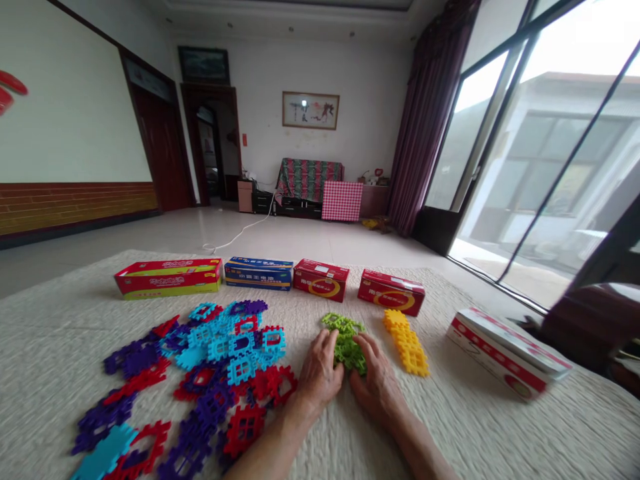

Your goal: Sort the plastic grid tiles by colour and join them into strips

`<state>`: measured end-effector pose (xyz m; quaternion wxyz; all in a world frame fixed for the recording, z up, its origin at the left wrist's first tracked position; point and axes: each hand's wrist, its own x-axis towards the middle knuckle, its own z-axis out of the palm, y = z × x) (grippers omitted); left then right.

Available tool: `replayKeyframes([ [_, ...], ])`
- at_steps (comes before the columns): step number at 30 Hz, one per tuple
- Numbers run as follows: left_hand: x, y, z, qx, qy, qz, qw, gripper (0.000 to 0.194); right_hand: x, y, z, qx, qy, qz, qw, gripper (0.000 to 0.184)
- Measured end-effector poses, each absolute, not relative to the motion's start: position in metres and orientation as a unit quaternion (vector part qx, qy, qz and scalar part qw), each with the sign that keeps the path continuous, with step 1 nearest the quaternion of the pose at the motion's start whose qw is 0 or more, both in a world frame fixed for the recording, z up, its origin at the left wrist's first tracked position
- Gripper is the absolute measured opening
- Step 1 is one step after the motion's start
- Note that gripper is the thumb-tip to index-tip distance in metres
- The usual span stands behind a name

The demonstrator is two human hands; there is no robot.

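Two bare hands work close together over a textured cream cloth spread on the floor. The left hand and the right hand flank a small cluster of light-green plastic interlocking pieces, with square, notched edges, at the middle of the near area. The fingers of both hands are bent and touch the cluster from its left and right sides; whether either hand pinches a single piece, I cannot tell.

Just right of the right hand lies a strip of yellow plastic notched pieces, running from far to near. On the left, a loose heap mixes light-blue plastic notched pieces, dark-purple plastic notched pieces and red plastic notched pieces, many overlapping.

Beyond the pieces, from left to right, stand a long red and yellow-green cardboard box, a blue cardboard box and two red cardboard boxes. A white and red cardboard box sits farther right, nearer.
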<state>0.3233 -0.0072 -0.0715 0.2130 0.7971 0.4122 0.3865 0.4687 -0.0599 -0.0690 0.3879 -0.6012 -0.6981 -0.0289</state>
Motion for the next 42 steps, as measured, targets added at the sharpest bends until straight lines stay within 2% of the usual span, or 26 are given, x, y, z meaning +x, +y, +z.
replayKeyframes([
  [16, 0.317, -0.020, -0.076, 0.795, 0.421, 0.374, 0.226, 0.068, 0.466, -0.069, -0.070, -0.615, -0.671, -0.005, 0.414, 0.062],
  [27, 0.320, -0.013, -0.076, 0.802, 0.403, 0.401, 0.185, 0.073, 0.466, -0.071, -0.048, -0.569, -0.680, 0.075, 0.457, 0.067],
  [37, 0.316, -0.012, -0.068, 0.827, 0.326, 0.409, 0.208, 0.079, 0.464, -0.073, -0.044, -0.512, -0.708, 0.098, 0.477, 0.075],
  [42, 0.319, -0.011, -0.070, 0.813, 0.337, 0.427, 0.208, 0.069, 0.465, -0.070, -0.050, -0.530, -0.689, 0.070, 0.489, 0.066],
])
